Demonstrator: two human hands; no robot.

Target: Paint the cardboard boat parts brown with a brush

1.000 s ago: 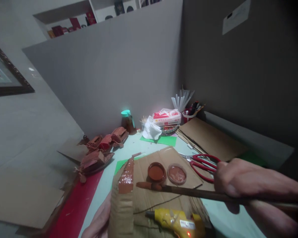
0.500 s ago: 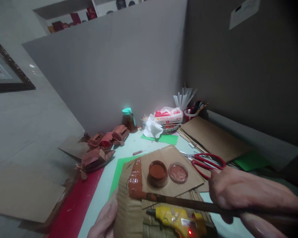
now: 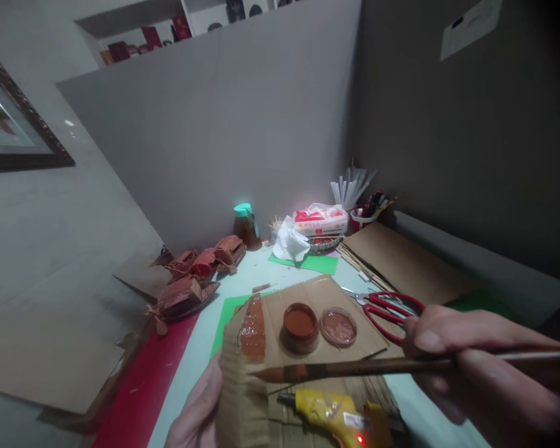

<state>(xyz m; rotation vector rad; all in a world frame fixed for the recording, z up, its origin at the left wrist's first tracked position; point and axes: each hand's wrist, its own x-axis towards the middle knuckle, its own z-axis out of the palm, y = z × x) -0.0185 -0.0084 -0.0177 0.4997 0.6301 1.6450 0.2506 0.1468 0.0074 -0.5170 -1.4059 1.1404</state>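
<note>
My right hand (image 3: 462, 361) is closed around the handle of a paintbrush (image 3: 345, 368). The brush lies nearly level, its reddish-brown tip pointing left over a piece of cardboard (image 3: 242, 398). That piece is gripped at its left edge by my left hand (image 3: 198, 407), with some fingers hidden behind it. Wet brown paint (image 3: 252, 333) covers its upper part, while the lower part is bare. Right of the paint, an open jar of brown paint (image 3: 300, 330) and its paint-smeared lid (image 3: 338, 326) rest on a larger cardboard sheet (image 3: 326, 286).
Below the brush lies a yellow glue gun (image 3: 331, 410) with a red light on. Red-handled scissors (image 3: 392, 311) sit beside my right hand. Several brown model boats (image 3: 186, 295) stand at the left. Behind are a teal-lidded jar (image 3: 246, 227), tissues (image 3: 320, 221) and stacked cardboard (image 3: 401, 261).
The brush tip has lifted off the wet paint and now sits lower, above the bare cardboard. My right hand has shifted slightly; my left hand keeps its grip.
</note>
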